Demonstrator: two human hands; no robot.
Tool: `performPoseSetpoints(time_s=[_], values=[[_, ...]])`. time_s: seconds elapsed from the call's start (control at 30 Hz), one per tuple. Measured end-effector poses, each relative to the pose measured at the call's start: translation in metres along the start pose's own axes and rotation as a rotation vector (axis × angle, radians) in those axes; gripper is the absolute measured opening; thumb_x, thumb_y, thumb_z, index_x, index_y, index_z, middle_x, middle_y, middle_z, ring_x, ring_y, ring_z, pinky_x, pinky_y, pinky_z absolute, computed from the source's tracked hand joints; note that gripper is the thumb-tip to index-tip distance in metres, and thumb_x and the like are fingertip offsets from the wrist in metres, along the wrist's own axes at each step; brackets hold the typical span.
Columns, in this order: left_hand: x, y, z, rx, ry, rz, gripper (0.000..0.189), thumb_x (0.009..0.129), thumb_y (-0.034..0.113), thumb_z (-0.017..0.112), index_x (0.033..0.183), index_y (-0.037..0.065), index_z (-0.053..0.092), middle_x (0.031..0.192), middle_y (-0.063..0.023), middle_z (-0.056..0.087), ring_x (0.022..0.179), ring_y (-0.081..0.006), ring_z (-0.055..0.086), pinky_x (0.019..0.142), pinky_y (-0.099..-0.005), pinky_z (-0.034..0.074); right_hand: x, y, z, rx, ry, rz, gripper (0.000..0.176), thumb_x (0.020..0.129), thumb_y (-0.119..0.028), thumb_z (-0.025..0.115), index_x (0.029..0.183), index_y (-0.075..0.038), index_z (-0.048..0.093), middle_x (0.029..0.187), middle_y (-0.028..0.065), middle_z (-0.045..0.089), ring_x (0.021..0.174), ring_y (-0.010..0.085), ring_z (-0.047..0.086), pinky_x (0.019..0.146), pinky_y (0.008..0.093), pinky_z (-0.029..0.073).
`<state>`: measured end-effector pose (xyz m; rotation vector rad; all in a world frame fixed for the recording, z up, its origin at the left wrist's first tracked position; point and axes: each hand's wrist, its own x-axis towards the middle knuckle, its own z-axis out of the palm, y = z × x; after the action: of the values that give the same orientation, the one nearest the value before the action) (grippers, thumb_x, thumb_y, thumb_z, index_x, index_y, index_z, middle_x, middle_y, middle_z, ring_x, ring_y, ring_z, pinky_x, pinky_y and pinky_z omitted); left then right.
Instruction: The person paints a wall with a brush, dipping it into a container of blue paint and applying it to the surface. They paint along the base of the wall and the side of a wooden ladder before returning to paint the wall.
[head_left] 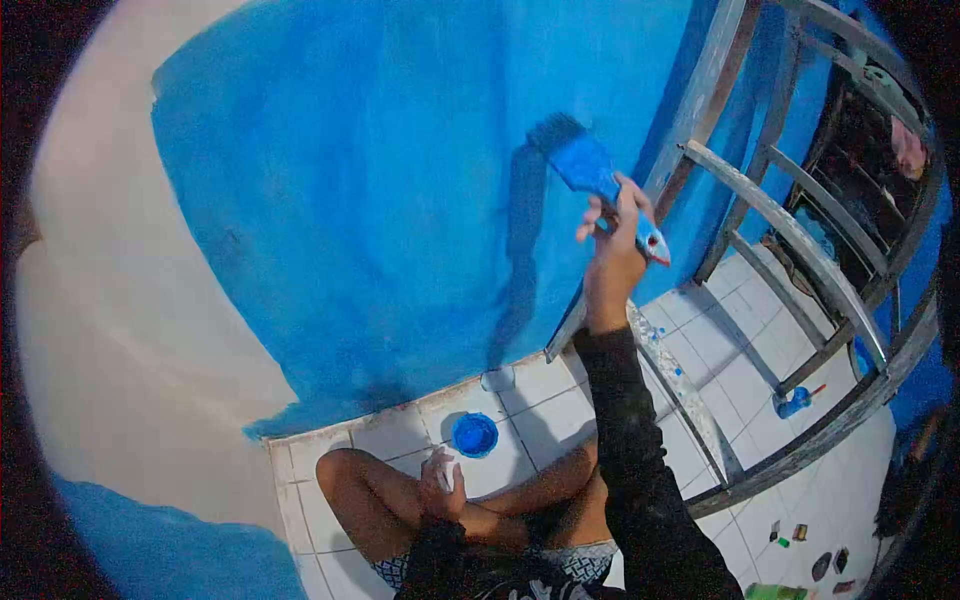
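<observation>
My right hand [617,255] is raised in front of the wall, fingers closed round the handle of a wide paintbrush [585,165]. Blue paint coats the brush, and its dark bristles point up and left at the blue-painted wall [400,200]. Low by my crossed legs is my left hand [440,488], its thumb and fingers apart with nothing visible between them. Just beyond it, a small tub of blue paint [475,435] rests on the white tiled floor [545,425].
A worn wooden ladder-like frame [790,190] stands on the right. Inside its base lies a second blue-stained brush [793,403] on the tiles. Unpainted pale wall [110,270] borders the blue at left. Several small items and a green object [775,592] lie at lower right.
</observation>
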<state>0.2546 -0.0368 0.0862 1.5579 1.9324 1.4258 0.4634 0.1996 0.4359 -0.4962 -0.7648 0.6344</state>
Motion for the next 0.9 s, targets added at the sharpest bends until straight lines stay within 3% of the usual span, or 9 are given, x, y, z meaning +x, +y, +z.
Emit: performPoseSetpoints(time_s=[0.17,0.27,0.47,0.53,0.6,0.73,0.8,0.87,0.9], values=[[-0.004,-0.024,0.018,-0.11,0.135,0.031,0.032,0.084,0.007,0.066,0.115,0.006,0.058,0.103,-0.013,0.062,0.094,-0.0258,0.061,0.084,-0.0378,0.049,-0.002,0.037,-0.008,0.023,0.047,0.018,0.029,0.095,-0.025,0.059,0.108,0.0,0.059,0.078,0.0117,0.063,0.057,0.0144,0.058,0.048,0.0282,0.047],[0.015,0.048,-0.019,-0.086,0.047,-0.008,0.038,0.084,0.006,0.066,0.12,0.006,0.056,0.098,-0.0108,0.061,0.09,-0.0257,0.061,0.081,-0.037,0.05,-0.032,0.078,-0.054,-0.161,0.096,0.05,0.024,0.094,-0.021,0.061,0.104,0.0,0.059,0.074,0.0103,0.062,0.053,0.0151,0.057,0.045,0.0289,0.047],[-0.015,-0.104,0.041,-0.146,0.056,0.086,0.03,0.084,0.006,0.066,0.113,0.005,0.058,0.098,-0.0107,0.063,0.092,-0.0271,0.061,0.08,-0.0376,0.049,-0.077,0.097,-0.107,-0.205,0.234,0.189,0.011,0.092,-0.013,0.064,0.093,-0.003,0.059,0.064,0.0063,0.058,0.049,0.013,0.056,0.041,0.0284,0.046],[-0.005,-0.036,0.019,-0.183,0.076,0.054,0.026,0.084,0.007,0.066,0.109,0.006,0.058,0.099,-0.0117,0.063,0.092,-0.0278,0.062,0.079,-0.0389,0.05,-0.073,0.091,-0.105,-0.22,0.242,0.22,0.014,0.091,-0.015,0.065,0.091,-0.002,0.059,0.064,0.0076,0.058,0.049,0.0147,0.057,0.041,0.0296,0.047],[-0.001,-0.012,0.008,-0.216,0.099,0.022,0.021,0.084,0.008,0.066,0.104,0.006,0.058,0.099,-0.0127,0.063,0.092,-0.0285,0.062,0.079,-0.0401,0.05,-0.062,0.076,-0.085,-0.197,0.293,0.235,0.016,0.09,-0.015,0.067,0.087,0.0,0.061,0.064,0.0096,0.06,0.048,0.0163,0.059,0.04,0.0309,0.048],[-0.005,-0.01,-0.001,-0.039,-0.031,0.124,0.015,0.085,0.01,0.065,0.099,0.007,0.059,0.09,-0.0122,0.061,0.084,-0.0278,0.061,0.077,-0.0387,0.049,-0.013,0.032,-0.025,0.011,-0.017,-0.035,0.014,0.091,-0.014,0.065,0.089,0.0,0.063,0.065,0.0097,0.061,0.047,0.0151,0.058,0.042,0.0302,0.05],[-0.006,-0.005,-0.007,-0.003,-0.027,0.149,0.013,0.085,0.01,0.065,0.097,0.007,0.06,0.085,-0.0109,0.06,0.077,-0.0272,0.06,0.072,-0.0374,0.049,0.008,-0.008,0.018,-0.106,-0.09,-0.142,0.016,0.091,-0.016,0.065,0.088,0.0,0.063,0.066,0.0083,0.061,0.05,0.0146,0.059,0.045,0.0312,0.053],[-0.01,-0.009,-0.015,-0.011,-0.193,-0.129,0.008,0.084,0.011,0.065,0.091,0.009,0.061,0.072,-0.0076,0.052,0.063,-0.0236,0.052,0.063,-0.0349,0.044,0.031,-0.024,0.052,0.045,-0.128,-0.272,0.017,0.092,-0.017,0.064,0.09,0.0,0.063,0.067,0.008,0.061,0.054,0.014,0.06,0.047,0.0322,0.055],[-0.009,-0.01,-0.012,-0.009,-0.196,-0.13,0.008,0.084,0.011,0.065,0.091,0.009,0.061,0.072,-0.0076,0.052,0.063,-0.0236,0.052,0.063,-0.0349,0.044,0.037,-0.026,0.061,0.042,-0.126,-0.27,0.017,0.092,-0.017,0.064,0.09,0.0,0.063,0.067,0.008,0.061,0.054,0.014,0.06,0.047,0.0322,0.055]])
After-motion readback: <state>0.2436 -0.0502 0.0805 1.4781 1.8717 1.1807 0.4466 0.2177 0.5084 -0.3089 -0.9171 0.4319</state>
